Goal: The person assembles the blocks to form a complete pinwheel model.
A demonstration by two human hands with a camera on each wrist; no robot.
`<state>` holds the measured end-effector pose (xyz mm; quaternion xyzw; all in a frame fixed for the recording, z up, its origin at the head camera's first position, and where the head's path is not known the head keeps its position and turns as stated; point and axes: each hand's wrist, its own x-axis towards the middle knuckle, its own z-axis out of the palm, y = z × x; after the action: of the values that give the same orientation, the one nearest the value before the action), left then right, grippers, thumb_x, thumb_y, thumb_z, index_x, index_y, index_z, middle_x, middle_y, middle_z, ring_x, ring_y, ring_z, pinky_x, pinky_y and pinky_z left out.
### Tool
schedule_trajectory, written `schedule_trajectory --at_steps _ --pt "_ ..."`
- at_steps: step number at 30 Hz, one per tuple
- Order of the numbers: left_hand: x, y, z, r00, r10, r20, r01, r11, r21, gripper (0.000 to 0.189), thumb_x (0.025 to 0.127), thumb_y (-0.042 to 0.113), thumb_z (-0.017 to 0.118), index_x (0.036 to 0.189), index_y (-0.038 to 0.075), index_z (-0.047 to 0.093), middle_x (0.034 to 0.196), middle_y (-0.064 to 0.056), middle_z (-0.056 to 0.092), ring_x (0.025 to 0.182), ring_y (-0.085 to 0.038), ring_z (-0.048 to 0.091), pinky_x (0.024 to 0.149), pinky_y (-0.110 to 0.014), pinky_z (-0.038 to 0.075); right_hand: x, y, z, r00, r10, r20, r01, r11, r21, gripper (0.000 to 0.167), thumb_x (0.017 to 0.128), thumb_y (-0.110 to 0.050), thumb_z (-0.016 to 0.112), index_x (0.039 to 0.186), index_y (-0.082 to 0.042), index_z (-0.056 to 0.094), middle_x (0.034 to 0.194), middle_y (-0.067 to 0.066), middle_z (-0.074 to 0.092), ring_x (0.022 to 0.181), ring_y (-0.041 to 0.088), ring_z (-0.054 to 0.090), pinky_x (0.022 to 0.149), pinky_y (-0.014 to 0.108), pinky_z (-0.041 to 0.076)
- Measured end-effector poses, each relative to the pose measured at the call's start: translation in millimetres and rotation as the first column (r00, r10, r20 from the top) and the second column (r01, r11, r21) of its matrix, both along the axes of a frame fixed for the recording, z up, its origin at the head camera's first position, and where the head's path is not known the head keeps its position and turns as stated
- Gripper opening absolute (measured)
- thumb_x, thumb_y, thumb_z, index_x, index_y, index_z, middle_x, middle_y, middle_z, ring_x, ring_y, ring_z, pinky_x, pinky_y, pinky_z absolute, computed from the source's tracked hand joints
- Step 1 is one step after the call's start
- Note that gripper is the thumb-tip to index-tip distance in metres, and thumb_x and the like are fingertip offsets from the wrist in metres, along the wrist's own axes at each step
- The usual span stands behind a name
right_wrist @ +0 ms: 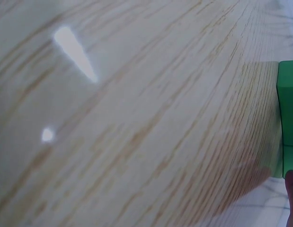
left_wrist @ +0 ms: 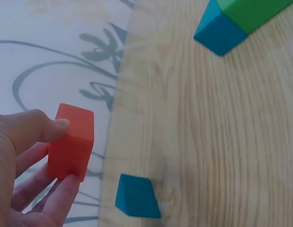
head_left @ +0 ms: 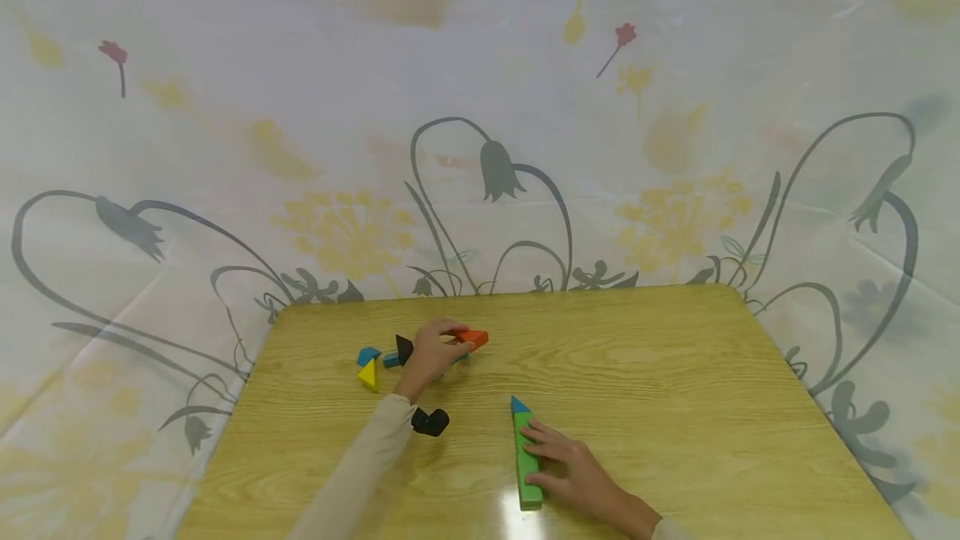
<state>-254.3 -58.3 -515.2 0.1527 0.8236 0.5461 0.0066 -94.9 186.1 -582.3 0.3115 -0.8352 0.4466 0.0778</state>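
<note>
My left hand (head_left: 433,354) pinches an orange-red wooden block (left_wrist: 73,142) between thumb and fingertips, over the back left of the table. Below it on the wood lies a blue block with slanted sides (left_wrist: 137,196). My right hand (head_left: 573,473) rests its relaxed fingers on a long green row of blocks (head_left: 527,461); in the right wrist view, a fingertip (right_wrist: 291,182) touches the green side close to a seam. At the row's far end sits a blue pointed block (head_left: 519,404), its flat side against the green.
Left of my left hand lie a blue block (head_left: 368,356), a yellow triangular block (head_left: 369,375) and a dark brown block (head_left: 403,348) by another blue piece (head_left: 392,360). A black object (head_left: 430,422) lies near my left forearm. A flower-printed curtain (head_left: 525,107) hangs behind the table (head_left: 675,390).
</note>
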Motion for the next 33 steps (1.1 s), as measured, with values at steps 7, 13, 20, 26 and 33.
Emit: schedule_trajectory --at_steps 7,13,20,26,33 --pt "10.1 13.8 -3.7 1.0 0.002 -0.012 -0.003 1.0 -0.011 0.029 0.082 0.008 0.074 0.109 -0.003 0.069 0.111 -0.017 0.059 0.098 -0.034 0.06 0.078 -0.035 0.055 -0.5 1 -0.1 0.999 -0.008 0.036 0.007 1.0 0.027 0.045 0.083 -0.029 0.071 0.116 0.0 0.066 0.131 0.012 0.056 0.125 0.037 0.045 0.099 0.04 0.042" --pt "22.4 24.2 -4.8 1.0 -0.02 -0.024 0.02 1.0 0.0 0.028 0.084 0.007 0.072 0.109 -0.004 0.068 0.111 -0.017 0.059 0.1 -0.034 0.059 0.082 -0.038 0.054 1.4 0 8.0 0.998 -0.008 0.054 0.007 1.0 0.025 0.044 0.082 -0.026 0.073 0.115 0.002 0.066 0.131 0.014 0.056 0.124 0.039 0.045 0.098 0.045 0.042" --pt "37.0 33.8 -2.3 0.999 -0.034 -0.008 0.035 0.995 0.094 0.028 0.082 -0.001 0.071 0.107 -0.011 0.066 0.112 -0.023 0.057 0.102 -0.04 0.057 0.083 -0.036 0.054 1.3 -1 6.5 0.998 -0.004 0.059 0.003 1.0 0.024 0.044 0.082 -0.025 0.073 0.116 0.002 0.065 0.131 0.014 0.056 0.124 0.039 0.045 0.099 0.042 0.042" --pt "35.3 40.6 -17.2 0.998 -0.052 0.02 0.051 0.996 0.075 0.031 0.084 0.006 0.072 0.111 -0.007 0.066 0.113 -0.018 0.056 0.104 -0.034 0.057 0.086 -0.033 0.053 -1.3 2 0.2 0.998 0.001 0.057 -0.002 1.0 0.018 0.045 0.083 -0.029 0.072 0.117 0.0 0.066 0.132 0.012 0.055 0.127 0.034 0.044 0.101 0.036 0.04" --pt "38.6 48.9 -19.5 0.998 -0.063 0.01 0.062 0.994 0.089 0.028 0.083 0.004 0.071 0.108 -0.009 0.066 0.11 -0.017 0.057 0.102 -0.034 0.058 0.085 -0.034 0.053 -0.4 1 2.7 0.999 0.004 0.053 -0.004 1.0 0.014 0.045 0.082 -0.029 0.071 0.117 -0.001 0.066 0.132 0.012 0.056 0.125 0.036 0.045 0.1 0.038 0.042"
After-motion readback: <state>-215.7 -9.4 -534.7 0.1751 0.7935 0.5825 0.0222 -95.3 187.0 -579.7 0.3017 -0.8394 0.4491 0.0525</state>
